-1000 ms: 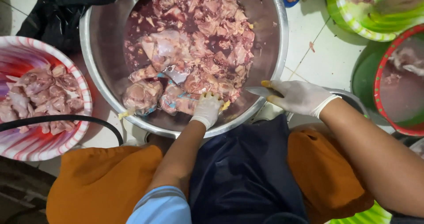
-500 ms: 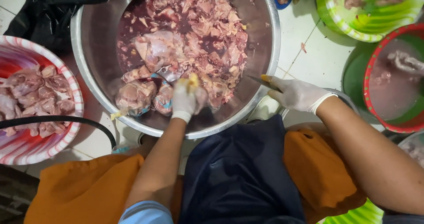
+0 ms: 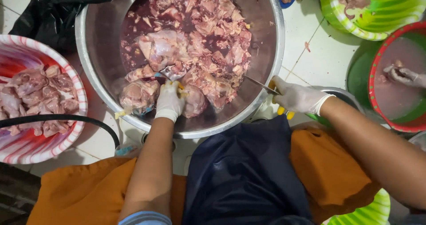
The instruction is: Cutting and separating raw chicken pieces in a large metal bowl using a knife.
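A big steel basin (image 3: 266, 34) holds several raw chicken pieces (image 3: 199, 43) in reddish water. My left hand (image 3: 171, 101), in a white glove, reaches into the basin's near side and grips a chicken piece (image 3: 193, 101) there. My right hand (image 3: 296, 97), also gloved, rests at the basin's right rim and holds a yellow-handled knife (image 3: 261, 85) whose blade points into the meat.
A red-and-white striped bowl of chicken (image 3: 40, 101) sits at left, with a black hose (image 3: 66, 118) across it. A black bag (image 3: 49, 12) lies behind. At right are green bowls (image 3: 377, 12) and a red-rimmed basin (image 3: 390, 105) where another person's gloved hand (image 3: 401, 75) works.
My left hand slid left along the basin's near side and closed on a chicken piece. My right hand kept the knife at the rim.
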